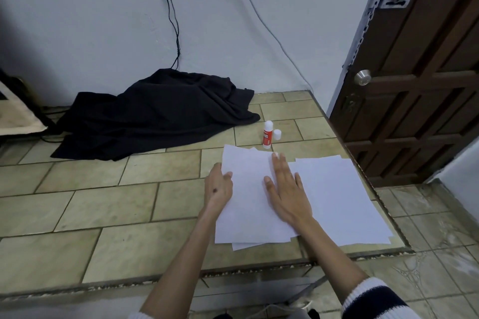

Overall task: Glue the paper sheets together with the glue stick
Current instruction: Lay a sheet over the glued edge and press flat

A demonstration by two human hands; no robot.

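Observation:
A stack of white paper sheets (248,204) lies on the tiled table, its edges slightly fanned. My right hand (285,189) presses flat on top of it, fingers spread. My left hand (219,186) rests at the stack's left edge, thumb on the top sheet. A second pile of white sheets (339,197) lies to the right, near the table's corner. The red-and-white glue stick (267,134) stands upright just beyond the papers, uncapped, with its white cap (277,134) beside it on the right.
A crumpled black cloth (155,114) lies at the back against the wall, with cables hanging above it. The table's right edge (363,168) runs beside a brown door (420,85). A framed object (15,111) leans at far left.

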